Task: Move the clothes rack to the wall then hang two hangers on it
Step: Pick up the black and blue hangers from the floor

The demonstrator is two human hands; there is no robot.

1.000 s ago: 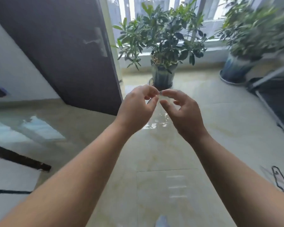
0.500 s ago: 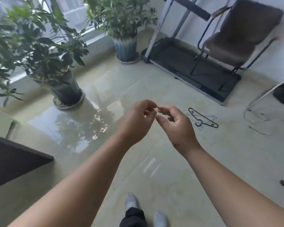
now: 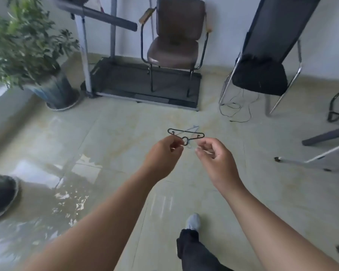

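A black hanger (image 3: 186, 133) lies flat on the tiled floor, crossed over a pale blue hanger (image 3: 194, 128). My left hand (image 3: 163, 156) hovers in front of them with thumb and fingers pinched together and nothing in it. Just to its right, my right hand (image 3: 216, 160) holds nothing, its fingers loosely curled and apart. Both hands are up in the air, clear of the hangers. A grey bar (image 3: 325, 135) and a silver leg (image 3: 309, 160) enter from the right edge; I cannot tell whether they belong to the clothes rack.
A brown chair (image 3: 176, 45) stands on a treadmill (image 3: 145, 85) by the far wall. A black chair (image 3: 260, 75) stands to its right with a thin cable (image 3: 237, 112) under it. Potted plants (image 3: 27, 55) are on the left. My foot (image 3: 193, 222) is below.
The view has swung right, from the door and plants to the chairs and treadmill. The hangers now sit centred just beyond my hands. My hands have drawn slightly apart.
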